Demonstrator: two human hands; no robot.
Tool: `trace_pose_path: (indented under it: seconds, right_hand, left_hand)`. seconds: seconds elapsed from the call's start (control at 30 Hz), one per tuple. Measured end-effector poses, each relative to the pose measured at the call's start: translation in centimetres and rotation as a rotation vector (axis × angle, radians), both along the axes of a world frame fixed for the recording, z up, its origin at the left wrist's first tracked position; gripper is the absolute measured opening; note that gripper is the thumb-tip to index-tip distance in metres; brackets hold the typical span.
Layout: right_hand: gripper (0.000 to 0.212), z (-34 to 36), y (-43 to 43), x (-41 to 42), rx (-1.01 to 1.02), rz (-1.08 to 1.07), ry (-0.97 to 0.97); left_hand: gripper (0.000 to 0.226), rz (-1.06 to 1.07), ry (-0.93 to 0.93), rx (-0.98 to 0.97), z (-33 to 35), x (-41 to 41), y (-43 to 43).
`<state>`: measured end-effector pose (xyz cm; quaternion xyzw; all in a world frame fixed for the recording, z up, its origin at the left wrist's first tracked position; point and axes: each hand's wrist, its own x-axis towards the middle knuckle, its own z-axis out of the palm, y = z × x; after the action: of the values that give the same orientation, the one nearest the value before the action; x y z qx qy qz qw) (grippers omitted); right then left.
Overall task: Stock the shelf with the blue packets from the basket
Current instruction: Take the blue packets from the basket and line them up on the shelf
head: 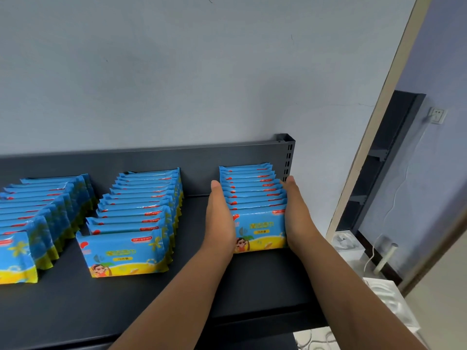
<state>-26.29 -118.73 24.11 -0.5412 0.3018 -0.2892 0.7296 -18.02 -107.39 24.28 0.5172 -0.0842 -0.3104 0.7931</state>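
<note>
Three rows of blue packets stand upright on the dark shelf. The right row runs from the back panel toward me, its front packet showing a beach picture. My left hand lies flat against the left side of that row. My right hand presses flat against its right side, so the row is squeezed between both palms. A middle row and a left row stand untouched. The basket is not in view.
The shelf's upright post with slots stands just right of the row. A pale wall rises behind. To the right, a doorway frame, white boxes and cables on the floor sit below shelf level.
</note>
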Motion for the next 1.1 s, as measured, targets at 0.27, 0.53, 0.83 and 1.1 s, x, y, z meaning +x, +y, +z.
trace_pose_path:
  seconds: [0.27,0.53,0.83,1.1]
  right_hand:
    - [0.054,0.1,-0.1,0.1,0.012,0.014,-0.009]
    - [0.056,0.1,0.4,0.1,-0.052,-0.001,-0.008]
    - [0.043,0.4,1.4,-0.9,-0.225,-0.179,-0.002]
    - [0.053,1.3,3.6,-3.3,-1.119,-0.361,0.276]
  left_hand:
    - [0.059,-0.045,-0.044,-0.022,-0.4,1.0,-0.8]
    - [0.061,-0.028,-0.095,-0.006,-1.0,1.2,-0.7]
    - [0.036,0.133,-0.302,-0.016,0.5,-0.7,1.1]
    - [0.062,0.399,-1.511,0.667,1.9,0.5,4.2]
